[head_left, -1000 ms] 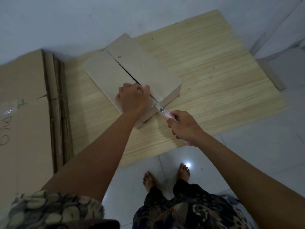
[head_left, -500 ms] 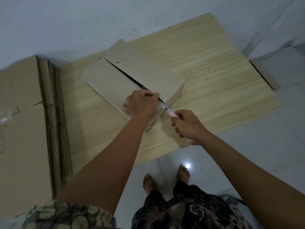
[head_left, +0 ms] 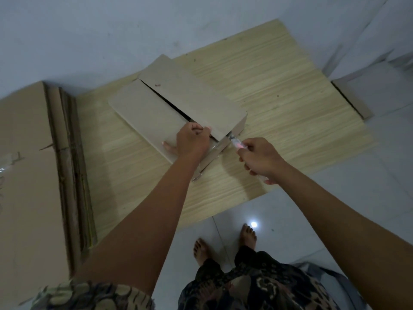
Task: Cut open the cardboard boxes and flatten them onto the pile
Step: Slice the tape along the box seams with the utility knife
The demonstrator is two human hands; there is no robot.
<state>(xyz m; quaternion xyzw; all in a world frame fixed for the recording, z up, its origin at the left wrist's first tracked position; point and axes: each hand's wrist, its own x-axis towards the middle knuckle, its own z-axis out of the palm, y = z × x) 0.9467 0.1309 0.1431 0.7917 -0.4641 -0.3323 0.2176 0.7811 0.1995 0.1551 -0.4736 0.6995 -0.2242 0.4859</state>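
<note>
A flat brown cardboard box (head_left: pixel 156 108) lies on a wooden board (head_left: pixel 279 104), its two top flaps parted along a dark slit. My left hand (head_left: pixel 192 139) grips the near edge of the left flap, fingers curled into the slit and thumb spread on the flap. My right hand (head_left: pixel 260 158) holds a pink-handled utility knife (head_left: pixel 237 143), its blade tip at the box's near end where clear tape runs down the side. A pile of flattened cardboard (head_left: pixel 29 175) lies to the left.
White tiled floor (head_left: pixel 335 198) surrounds the board, with a wall behind. My bare feet (head_left: pixel 223 245) stand just in front of the board. Another cardboard piece (head_left: pixel 350 99) lies at the board's right edge.
My left hand has slid towards the slit and hooked its fingers over the left flap's edge. The knife has stayed at the box's near end.
</note>
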